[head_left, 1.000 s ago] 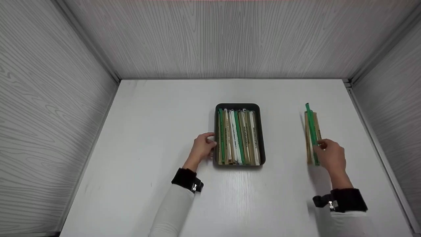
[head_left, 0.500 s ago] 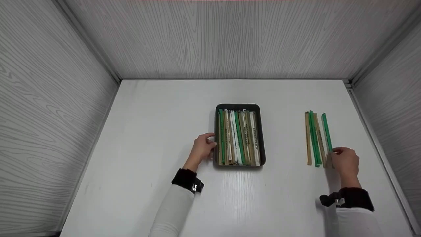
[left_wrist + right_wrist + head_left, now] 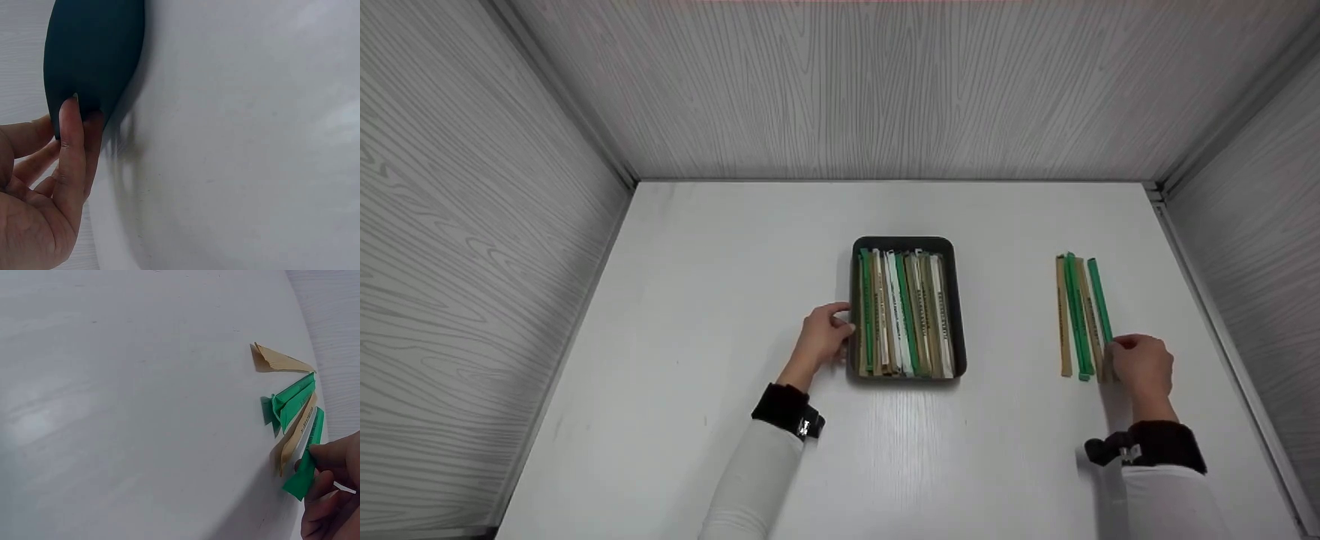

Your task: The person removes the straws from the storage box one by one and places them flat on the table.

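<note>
My left hand (image 3: 823, 334) is at the left side of a black tray (image 3: 960, 330), with thumb and fingers at its rim. In the left wrist view the fingers grip the dark wall (image 3: 95, 50). The tray is packed with long narrow printed paper sleeves (image 3: 901, 315) in green, brown and white. Over on the right, my right hand (image 3: 1142, 367) pinches the near part of a green paper sleeve (image 3: 312, 433) between thumb and fingers. Beside it lie a brown sleeve (image 3: 298, 433), green ones (image 3: 292, 402) and another brown one (image 3: 284, 361).
Both hands work on a white table (image 3: 720, 285). Grey wood-grain panels stand at the back (image 3: 840, 90), the left (image 3: 472, 262) and the right (image 3: 1252, 225). Table surface shows between the tray and the sleeves on the right.
The right hand has moved right from over the bunched sleeves with one green sleeve, then shifted slightly back left. Several sleeves now lie spread side by side. The left hand and tray stay put.
</note>
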A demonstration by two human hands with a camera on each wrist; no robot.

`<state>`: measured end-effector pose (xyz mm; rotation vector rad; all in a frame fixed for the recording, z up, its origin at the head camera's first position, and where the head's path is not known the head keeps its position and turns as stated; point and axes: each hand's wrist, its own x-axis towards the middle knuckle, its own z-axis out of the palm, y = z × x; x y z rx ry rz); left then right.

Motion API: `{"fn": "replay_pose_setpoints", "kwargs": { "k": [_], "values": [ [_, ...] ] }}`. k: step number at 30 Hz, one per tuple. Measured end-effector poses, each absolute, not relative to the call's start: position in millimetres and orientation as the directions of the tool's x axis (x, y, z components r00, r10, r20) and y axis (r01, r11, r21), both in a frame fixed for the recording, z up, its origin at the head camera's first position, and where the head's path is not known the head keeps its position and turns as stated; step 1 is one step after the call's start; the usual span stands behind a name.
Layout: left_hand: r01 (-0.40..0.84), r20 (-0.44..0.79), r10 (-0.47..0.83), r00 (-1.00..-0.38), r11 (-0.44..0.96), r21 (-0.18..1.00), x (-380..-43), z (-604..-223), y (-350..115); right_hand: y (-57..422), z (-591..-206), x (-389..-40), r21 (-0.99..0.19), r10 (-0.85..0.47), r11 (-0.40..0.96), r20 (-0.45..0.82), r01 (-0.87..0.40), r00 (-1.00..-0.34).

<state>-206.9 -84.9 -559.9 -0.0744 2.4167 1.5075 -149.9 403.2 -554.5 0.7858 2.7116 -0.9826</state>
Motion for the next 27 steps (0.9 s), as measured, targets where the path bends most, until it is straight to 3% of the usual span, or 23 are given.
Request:
{"fn": "replay_pose_setpoints", "kwargs": {
  "k": [8, 15, 22, 27],
  "values": [
    [-0.195, -0.272, 0.105, -0.957, 0.463, 0.865, -207.1, -558.9, -84.7, 403.4, -554.0, -152.3, -0.552, 0.444, 0.630, -0.321, 0.546, -0.836],
    [-0.201, -0.280, 0.099, -0.955, 0.480, 0.854, -207.3, -557.3, -84.0, 392.8, -547.8, -155.2, -0.553, 0.445, 0.671, -0.235, 0.495, -0.864],
    [-0.203, -0.276, 0.100, -0.956, 0.452, 0.868, -206.4, -558.2, -83.8, 347.1, -537.9, -160.9, -0.572, 0.362, 0.730, -0.141, 0.374, -0.922],
    [-0.218, -0.288, 0.090, -0.953, 0.454, 0.864, -207.0, -559.0, -83.0, 300.3, -535.2, -161.8, -0.570, 0.251, 0.792, -0.021, 0.217, -0.968]
  ]
}}
